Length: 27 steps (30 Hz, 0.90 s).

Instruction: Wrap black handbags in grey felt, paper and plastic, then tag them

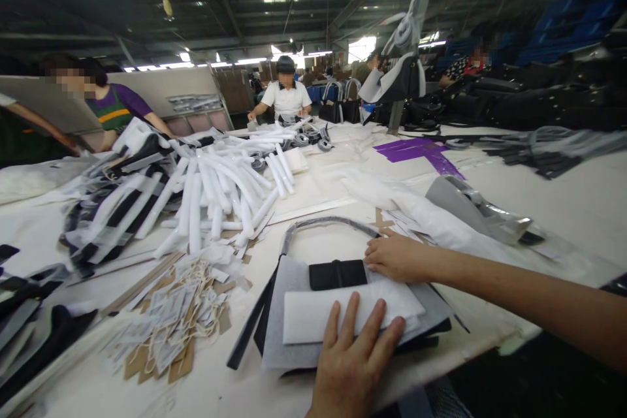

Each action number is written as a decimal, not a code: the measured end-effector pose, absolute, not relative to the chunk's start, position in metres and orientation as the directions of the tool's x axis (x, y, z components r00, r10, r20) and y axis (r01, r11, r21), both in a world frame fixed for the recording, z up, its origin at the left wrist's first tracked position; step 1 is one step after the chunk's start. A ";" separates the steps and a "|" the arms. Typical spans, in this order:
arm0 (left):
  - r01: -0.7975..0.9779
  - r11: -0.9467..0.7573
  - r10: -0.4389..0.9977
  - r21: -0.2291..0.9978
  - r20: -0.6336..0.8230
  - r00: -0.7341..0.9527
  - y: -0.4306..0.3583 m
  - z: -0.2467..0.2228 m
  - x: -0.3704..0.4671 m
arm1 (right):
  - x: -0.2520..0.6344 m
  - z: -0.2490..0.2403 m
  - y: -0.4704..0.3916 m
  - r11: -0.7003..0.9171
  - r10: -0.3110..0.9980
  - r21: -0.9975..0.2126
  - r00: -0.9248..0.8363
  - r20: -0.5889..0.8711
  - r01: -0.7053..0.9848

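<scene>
A black handbag (267,326) lies flat on the table in front of me, mostly covered by a thin white sheet (294,274). Its handle (323,222), wrapped in clear film, arches at the far side. A small black flap or strap piece (337,274) lies on the sheet's upper middle. Below it is a folded white foam sheet (304,320). My left hand (355,346) rests on this foam with fingers spread. My right hand (399,256) lies at the bag's upper right, fingers extended beside the black piece and the handle's right end.
Left of the bag lie string tags (179,313). Beyond them are many white foam tubes (210,189) and wrapped black straps (117,215). Purple sheets (416,150) and a grey plastic-wrapped piece (475,209) lie to the right. Co-workers (287,95) are across the table and at left.
</scene>
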State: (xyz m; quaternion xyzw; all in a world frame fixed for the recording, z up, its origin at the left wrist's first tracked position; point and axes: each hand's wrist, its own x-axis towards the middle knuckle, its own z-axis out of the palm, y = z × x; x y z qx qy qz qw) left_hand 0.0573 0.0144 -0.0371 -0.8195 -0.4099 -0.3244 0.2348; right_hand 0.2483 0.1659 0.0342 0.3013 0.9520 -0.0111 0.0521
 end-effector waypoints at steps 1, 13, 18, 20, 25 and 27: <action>0.823 -0.556 0.518 -0.114 0.727 0.451 0.015 -0.037 0.057 | 0.250 0.037 0.165 0.816 0.574 -0.009 -0.811 -0.118 0.579; 0.811 -0.573 0.511 -0.116 0.723 0.465 0.016 -0.035 0.057 | 0.263 0.038 0.139 0.758 0.548 -0.377 -0.833 -0.076 0.532; 0.811 -0.571 0.498 -0.129 0.731 0.467 0.015 -0.035 0.059 | 0.265 0.033 0.137 0.802 0.576 -0.200 -0.818 0.004 0.563; 0.807 -0.574 0.502 -0.138 0.720 0.480 0.015 -0.035 0.058 | 0.263 0.033 0.138 0.799 0.585 -0.181 -0.811 0.011 0.573; 0.756 -0.624 0.494 -0.195 0.652 0.576 0.016 -0.033 0.054 | 0.266 0.029 0.143 0.792 0.579 -0.255 -0.815 0.025 0.555; 0.744 -0.640 0.485 -0.191 0.651 0.584 0.017 -0.034 0.053 | 0.274 0.029 0.137 0.787 0.586 -0.290 -0.806 0.079 0.544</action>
